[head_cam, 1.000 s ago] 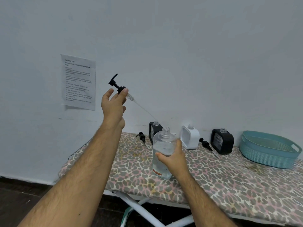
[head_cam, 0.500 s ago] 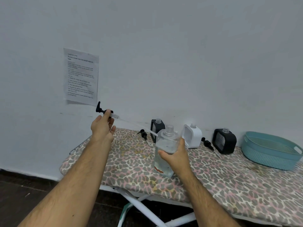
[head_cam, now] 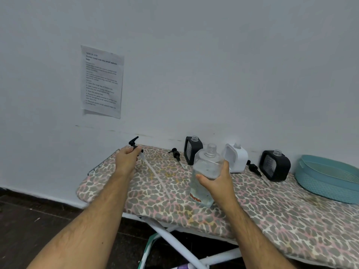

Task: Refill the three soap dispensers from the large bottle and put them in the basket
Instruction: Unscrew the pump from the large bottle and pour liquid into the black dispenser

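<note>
A: Since a moment ago the left hand (head_cam: 127, 162) has been coming down from up by the wall, bringing the pump (head_cam: 136, 145) to the ironing board (head_cam: 272, 216) near its left end.

B: Yes, its fingers are curled round the black pump collar, and the clear dip tube (head_cam: 157, 176) is trailing across the cover toward the front edge.

A: Best to be laying it flat there, tube clear of the pouring path, so it isn't rolling off.

B: The right hand (head_cam: 215, 181) is gripping the large bottle (head_cam: 206, 175), upright and uncapped, toward the front edge.

A: Behind it, along the back edge, the black dispenser (head_cam: 192, 150), the white dispenser (head_cam: 236, 157) and the second black dispenser (head_cam: 275, 165) are standing open.

B: And the basket (head_cam: 328, 179) is waiting at the right end, holding none of them.
</note>
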A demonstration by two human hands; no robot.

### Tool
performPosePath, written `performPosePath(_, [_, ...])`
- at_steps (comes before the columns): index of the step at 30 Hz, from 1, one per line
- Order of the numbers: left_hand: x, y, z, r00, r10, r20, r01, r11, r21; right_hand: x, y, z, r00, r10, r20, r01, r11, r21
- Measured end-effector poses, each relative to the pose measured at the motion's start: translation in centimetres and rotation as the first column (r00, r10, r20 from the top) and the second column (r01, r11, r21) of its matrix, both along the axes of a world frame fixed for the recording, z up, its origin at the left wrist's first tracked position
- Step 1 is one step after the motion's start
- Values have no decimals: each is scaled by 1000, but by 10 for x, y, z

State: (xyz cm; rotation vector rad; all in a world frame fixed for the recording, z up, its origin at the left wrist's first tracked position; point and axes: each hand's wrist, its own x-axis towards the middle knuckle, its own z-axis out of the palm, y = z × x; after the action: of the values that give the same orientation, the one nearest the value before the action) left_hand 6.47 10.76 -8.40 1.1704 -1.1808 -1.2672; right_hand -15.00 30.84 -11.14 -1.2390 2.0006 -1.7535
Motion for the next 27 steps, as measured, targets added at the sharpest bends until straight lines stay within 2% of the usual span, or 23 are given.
performPosePath(4, [-8,-3,-18,987,-15,163,17,1000,-10,0,-1,-2,1000,0,6,0,1000,-17])
performPosePath(9, [-17,-2,-33,916,23,401,-15,1000,-24,0,-3,-3,1000,-3,1,3,999,-32])
performPosePath(13, [-24,-8,-43,863,18,505,-44,998,38,1,-4,-2,1000,-9,-15,9,1000,-24])
performPosePath(27, [-35,9,-49,663,79,745,-85,996,-30,-1,-4,-5,1000,-11,-13,11,1000,-4])
